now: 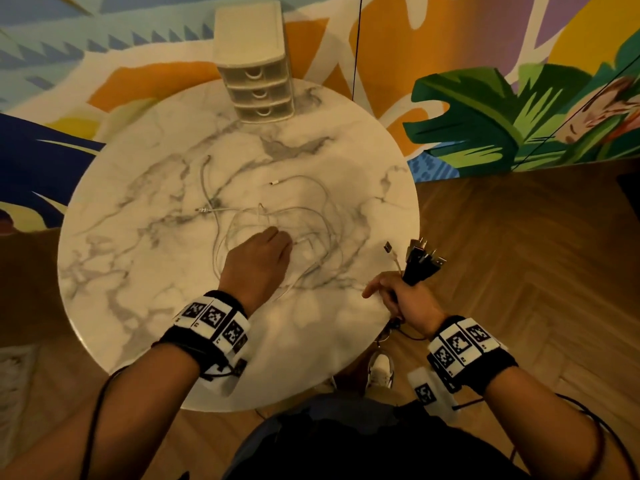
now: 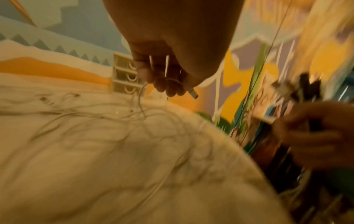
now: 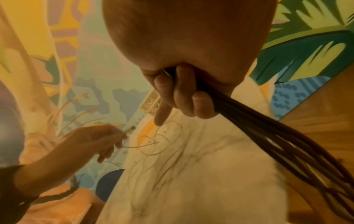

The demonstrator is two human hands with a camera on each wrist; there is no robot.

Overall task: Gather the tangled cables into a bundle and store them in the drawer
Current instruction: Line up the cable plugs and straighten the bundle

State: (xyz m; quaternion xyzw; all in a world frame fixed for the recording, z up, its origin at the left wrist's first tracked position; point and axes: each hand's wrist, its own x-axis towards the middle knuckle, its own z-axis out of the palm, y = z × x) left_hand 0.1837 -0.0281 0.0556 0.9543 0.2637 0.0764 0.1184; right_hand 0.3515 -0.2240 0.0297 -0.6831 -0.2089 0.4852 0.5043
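Several thin white cables [image 1: 313, 202] lie tangled in the middle of the round marble table [image 1: 138, 271]. My left hand [image 1: 285, 239] is over the tangle and pinches one white cable near its plug [image 2: 193, 93], lifting that end slightly off the table. At the table's right edge, my right hand [image 1: 391, 292] grips a bundle of black cables [image 1: 420, 261], plugs pointing up and the cords [image 3: 268, 136] trailing down below the fist. Its index finger [image 3: 161, 116] sticks out straight. The white drawer unit [image 1: 254, 64] stands at the table's far edge with its three drawers closed.
A colourful mural [image 1: 519, 116] surrounds the table at the back and left. Wooden floor [image 1: 519, 254] lies to the right. A thin black cord [image 1: 356, 46] hangs down behind the table near the drawer unit. A shoe [image 1: 381, 368] shows under the table's near edge.
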